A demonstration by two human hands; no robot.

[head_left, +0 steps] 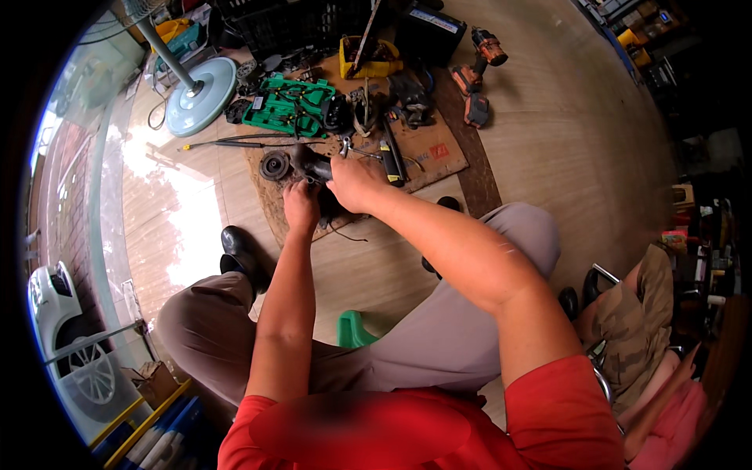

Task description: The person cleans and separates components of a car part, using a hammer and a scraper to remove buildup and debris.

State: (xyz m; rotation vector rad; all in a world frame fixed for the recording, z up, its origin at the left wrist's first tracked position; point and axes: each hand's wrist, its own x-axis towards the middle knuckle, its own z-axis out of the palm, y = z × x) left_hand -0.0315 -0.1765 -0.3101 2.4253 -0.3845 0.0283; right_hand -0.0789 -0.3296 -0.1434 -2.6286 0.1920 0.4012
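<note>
My right hand (354, 185) is closed around the end of a black, thick cylindrical object (315, 166), whose exact kind I cannot make out. Just left of it and a little nearer, my left hand (302, 205) has its fingers bent against a dark part, mostly hidden between the hands. A round, grooved, pulley-like metal part (274, 165) lies on the cardboard sheet (439, 160) to the left of my hands. Beyond my right hand are a wrench (345, 146) and a black-handled tool with yellow marks (392, 160).
Farther back lie a green tool case (290, 106), a yellow bin (370, 59), a car battery (431, 31) and an orange-black cordless drill (475, 66). A fan base (202, 95) stands at left. Another person's legs (627, 337) are at right, near my green stool (353, 330).
</note>
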